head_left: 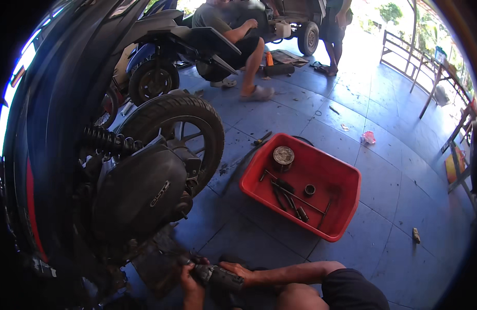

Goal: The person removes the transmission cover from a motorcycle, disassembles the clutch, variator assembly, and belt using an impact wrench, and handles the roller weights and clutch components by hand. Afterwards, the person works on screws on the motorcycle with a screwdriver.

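Tool point(223, 278), dark and cylindrical-bodied, lies gripped before me: the person's left hand point(190, 278) clasps one end, the right hand point(240, 270) the other, near the motorbike's rounded black engine casing point(137, 194).

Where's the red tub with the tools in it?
In the head view, the red tub sits on the blue tiled floor, just right of centre, to the right of the big motorbike wheel and farther out than the right hand.
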Demonstrator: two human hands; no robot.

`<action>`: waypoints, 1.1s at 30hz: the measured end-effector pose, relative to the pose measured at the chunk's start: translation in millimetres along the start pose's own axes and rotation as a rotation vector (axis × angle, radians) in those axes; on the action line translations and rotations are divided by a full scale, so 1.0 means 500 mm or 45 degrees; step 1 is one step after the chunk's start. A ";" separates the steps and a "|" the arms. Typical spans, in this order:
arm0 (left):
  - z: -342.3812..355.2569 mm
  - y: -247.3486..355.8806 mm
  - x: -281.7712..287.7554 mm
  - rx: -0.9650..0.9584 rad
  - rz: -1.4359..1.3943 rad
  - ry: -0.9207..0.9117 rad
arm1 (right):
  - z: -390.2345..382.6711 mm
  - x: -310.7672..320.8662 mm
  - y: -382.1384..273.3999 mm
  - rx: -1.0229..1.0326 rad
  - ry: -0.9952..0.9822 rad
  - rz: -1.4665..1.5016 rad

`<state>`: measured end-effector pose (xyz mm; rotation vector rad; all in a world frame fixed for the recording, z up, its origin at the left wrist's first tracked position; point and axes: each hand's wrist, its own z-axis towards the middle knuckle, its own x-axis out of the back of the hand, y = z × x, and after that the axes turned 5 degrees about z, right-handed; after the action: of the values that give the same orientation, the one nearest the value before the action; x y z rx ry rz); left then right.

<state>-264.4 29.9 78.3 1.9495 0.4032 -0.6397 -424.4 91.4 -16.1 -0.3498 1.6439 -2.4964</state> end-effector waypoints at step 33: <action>0.016 -0.044 -0.004 0.071 0.053 0.416 | -0.003 0.007 0.004 -0.356 -0.242 0.107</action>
<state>-280.0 32.6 60.8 2.1159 0.5489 -0.3073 -428.1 90.9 -18.1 -0.5182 1.8843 -2.1025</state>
